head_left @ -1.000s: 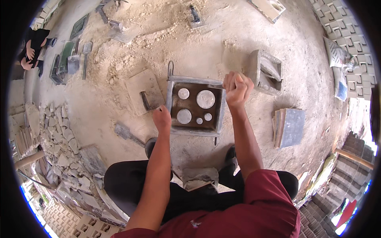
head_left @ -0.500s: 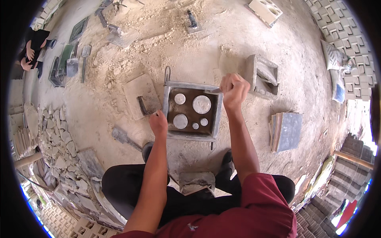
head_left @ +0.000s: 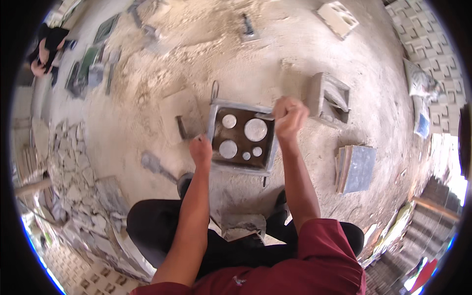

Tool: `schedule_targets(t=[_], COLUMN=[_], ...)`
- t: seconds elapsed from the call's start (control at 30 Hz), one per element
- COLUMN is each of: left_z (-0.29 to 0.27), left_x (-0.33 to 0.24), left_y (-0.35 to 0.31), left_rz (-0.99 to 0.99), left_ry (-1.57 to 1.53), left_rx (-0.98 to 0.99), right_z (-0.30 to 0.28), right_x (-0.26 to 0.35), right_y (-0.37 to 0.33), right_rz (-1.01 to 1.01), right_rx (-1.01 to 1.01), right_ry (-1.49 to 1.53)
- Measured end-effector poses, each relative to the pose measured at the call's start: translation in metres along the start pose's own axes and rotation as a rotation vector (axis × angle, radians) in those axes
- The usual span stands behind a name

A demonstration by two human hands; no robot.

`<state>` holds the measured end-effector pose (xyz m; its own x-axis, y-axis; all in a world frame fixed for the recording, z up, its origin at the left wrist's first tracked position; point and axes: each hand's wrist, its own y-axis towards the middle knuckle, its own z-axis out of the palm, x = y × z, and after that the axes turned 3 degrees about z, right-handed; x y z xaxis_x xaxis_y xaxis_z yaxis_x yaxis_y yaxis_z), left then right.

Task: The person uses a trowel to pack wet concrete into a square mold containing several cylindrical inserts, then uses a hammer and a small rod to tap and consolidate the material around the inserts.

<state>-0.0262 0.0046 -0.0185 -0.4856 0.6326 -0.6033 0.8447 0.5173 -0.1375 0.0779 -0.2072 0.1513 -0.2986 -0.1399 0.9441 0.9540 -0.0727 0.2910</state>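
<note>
A square, grey-rimmed mould frame lies on the ground before me. Inside it, several pale round discs of different sizes, among them a large disc, stand out from a brown, smooth surface. My right hand is closed in a fist at the frame's far right corner. From it a flat grey blade reaches over the inside of the frame; its handle is hidden. My left hand is closed beside the frame's left edge; what it holds, if anything, is hidden. A flat board with a dark handle lies just left of the frame.
To the right lie a grey box-like mould and stacked boards. A trowel lies near my left foot. Broken stone is heaped at left, loose sand beyond. Another person is at the far left.
The view has shifted slightly, so the surroundings sit a little lower and to the right. Both hands stay closed at the frame; the right hand with the blade remains at its far right corner.
</note>
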Motion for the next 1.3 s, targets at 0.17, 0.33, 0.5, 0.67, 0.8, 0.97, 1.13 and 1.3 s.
schedule_targets(t=[0.17,0.33,0.5,0.67,0.8,0.97,1.13,1.3], left_z=[0.000,-0.012,-0.006,-0.009,0.000,-0.001,-0.011,-0.007], left_x=[-0.019,-0.009,-0.011,-0.015,-0.008,-0.013,-0.012,-0.011], left_y=[-0.003,-0.007,-0.003,-0.003,-0.003,-0.004,0.001,-0.009], left_rz=[-0.189,-0.252,-0.263,-0.251,-0.269,-0.262,-0.273,-0.324], left_ry=[-0.141,-0.133,-0.144,-0.156,-0.159,-0.195,-0.163,-0.170], left_rx=[0.075,0.033,0.052,0.046,0.062,0.080,0.041,0.066], right_z=[0.009,0.049,0.053,0.063,0.066,0.065,0.074,0.074], right_x=[-0.007,0.024,-0.012,0.006,-0.013,-0.013,0.001,-0.021], right_y=[-0.004,0.006,-0.012,-0.011,-0.008,-0.008,-0.012,-0.019], right_rz=[0.016,0.175,0.041,0.002,0.032,0.026,-0.055,-0.080], right_rx=[-0.058,-0.184,-0.001,-0.040,0.013,-0.024,-0.010,0.057], right_ry=[0.049,0.149,-0.070,0.162,0.063,0.132,0.149,-0.007])
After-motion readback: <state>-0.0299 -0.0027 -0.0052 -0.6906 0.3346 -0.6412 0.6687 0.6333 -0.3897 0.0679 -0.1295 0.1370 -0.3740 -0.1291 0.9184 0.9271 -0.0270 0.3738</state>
